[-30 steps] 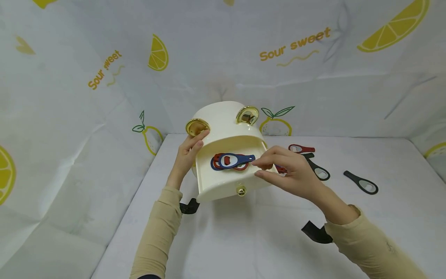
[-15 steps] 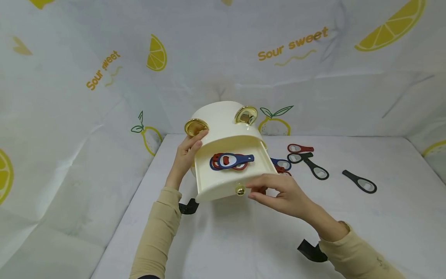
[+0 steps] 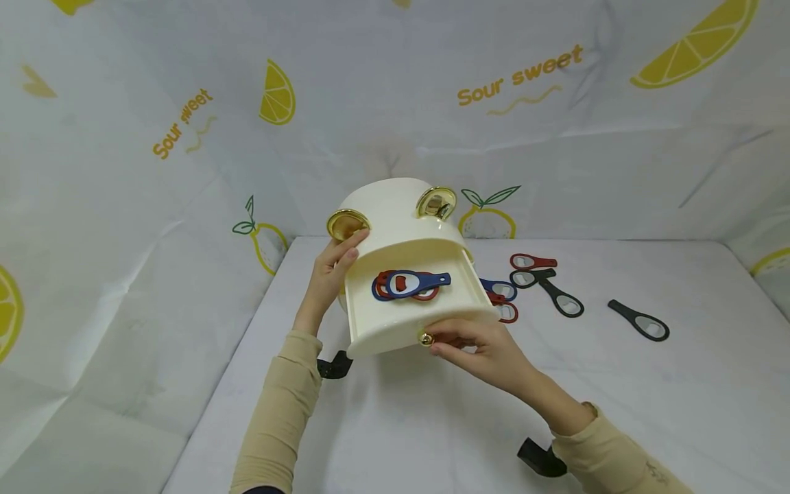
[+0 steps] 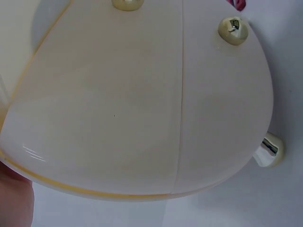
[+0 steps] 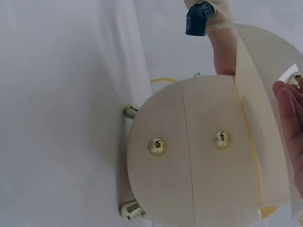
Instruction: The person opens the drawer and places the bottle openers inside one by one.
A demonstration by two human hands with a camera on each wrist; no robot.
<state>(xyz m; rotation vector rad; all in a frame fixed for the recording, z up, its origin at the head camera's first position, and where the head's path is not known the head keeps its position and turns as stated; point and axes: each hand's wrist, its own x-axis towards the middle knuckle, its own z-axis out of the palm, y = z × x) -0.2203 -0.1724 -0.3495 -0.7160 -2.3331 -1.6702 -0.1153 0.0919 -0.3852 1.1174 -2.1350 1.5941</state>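
A cream mini chest of drawers [image 3: 395, 213] with gold ears stands at the table's middle, its top drawer [image 3: 370, 335] pulled out. Inside lie a blue bottle opener [image 3: 426, 282] and a red bottle opener [image 3: 381, 279], stacked with others. My right hand [image 3: 487, 350] pinches the gold drawer knob [image 3: 426, 339] between thumb and fingers. Against the chest's upper left side rests my left hand [image 3: 327, 274], fingers fairly straight and reaching the left gold ear [image 3: 348, 225]. Its other fingers are hidden. The right wrist view shows two shut lower drawers with gold knobs [image 5: 157, 146].
Right of the chest lie several bottle openers: a red one [image 3: 533, 262], a blue one [image 3: 498, 289] and dark ones, with a black opener [image 3: 638, 320] farther right. A white cloth printed with lemons [image 3: 382, 103] hangs behind the white table [image 3: 666, 405].
My right hand has moved down and left from beside the openers in the drawer to its knob, which it now pinches. The left hand and the chest have stayed in place.
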